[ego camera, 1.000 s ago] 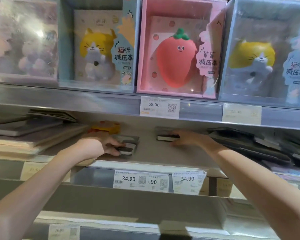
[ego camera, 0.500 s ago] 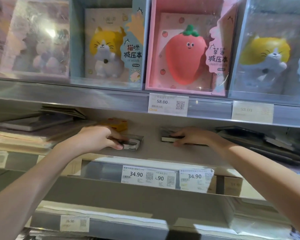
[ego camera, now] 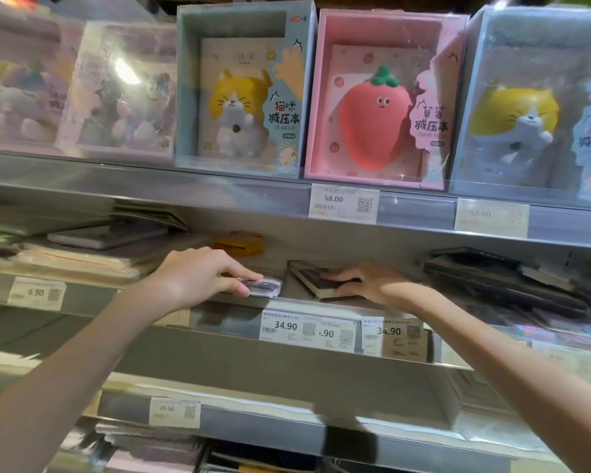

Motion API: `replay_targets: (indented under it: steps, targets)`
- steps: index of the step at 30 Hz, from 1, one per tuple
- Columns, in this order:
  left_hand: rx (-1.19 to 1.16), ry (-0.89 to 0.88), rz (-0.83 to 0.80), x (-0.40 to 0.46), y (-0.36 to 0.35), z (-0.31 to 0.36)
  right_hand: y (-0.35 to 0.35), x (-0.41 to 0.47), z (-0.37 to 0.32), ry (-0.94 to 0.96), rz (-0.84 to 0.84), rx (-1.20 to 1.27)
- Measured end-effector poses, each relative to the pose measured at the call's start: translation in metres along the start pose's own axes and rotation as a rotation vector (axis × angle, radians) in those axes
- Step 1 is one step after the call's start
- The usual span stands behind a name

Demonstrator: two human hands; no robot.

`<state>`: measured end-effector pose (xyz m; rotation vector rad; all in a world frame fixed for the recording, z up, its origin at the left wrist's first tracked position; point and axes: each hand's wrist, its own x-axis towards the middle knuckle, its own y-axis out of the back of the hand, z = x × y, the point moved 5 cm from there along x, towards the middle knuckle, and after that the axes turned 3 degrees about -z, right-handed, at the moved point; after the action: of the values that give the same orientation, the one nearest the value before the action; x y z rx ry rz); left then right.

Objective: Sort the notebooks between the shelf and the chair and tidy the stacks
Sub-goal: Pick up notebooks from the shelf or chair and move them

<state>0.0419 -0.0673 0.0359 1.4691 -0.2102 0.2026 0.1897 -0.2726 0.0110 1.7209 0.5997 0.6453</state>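
Left grip (ego camera: 202, 274) pinches wrapped notebook (ego camera: 263, 286); right grip (ego camera: 369, 281) flat on dark notebook (ego camera: 316, 283).

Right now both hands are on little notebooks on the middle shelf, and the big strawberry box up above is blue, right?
Not quite: the strawberry box is pink, not blue; the blue boxes beside it hold cats. The rest holds in the head view: the left hand grips a small wrapped notebook and the right hand rests on a dark notebook, both on the middle shelf.
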Motion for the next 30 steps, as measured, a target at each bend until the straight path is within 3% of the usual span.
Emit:
replay_targets:
  steps: [5,10,16,21,26,30]
  targets:
    - [0.009,0.05,0.001,-0.006,0.002,0.003,0.013,-0.006,-0.004,-0.058,0.106,-0.037]
    - [-0.008,0.089,-0.042,-0.016,0.0,-0.009,0.039,-0.05,-0.014,0.107,0.156,0.259]
    - [0.09,0.084,0.038,-0.022,-0.008,-0.008,0.014,-0.074,-0.022,0.084,0.127,0.097]
    - [-0.044,0.028,0.245,-0.033,-0.012,-0.009,0.001,-0.081,-0.032,0.115,0.259,0.001]
    - [0.026,-0.15,0.446,-0.04,-0.02,-0.004,-0.002,-0.083,-0.037,0.125,0.467,-0.088]
    - [0.025,-0.115,0.483,-0.039,-0.02,-0.002,-0.005,-0.085,-0.038,0.107,0.273,-0.061]
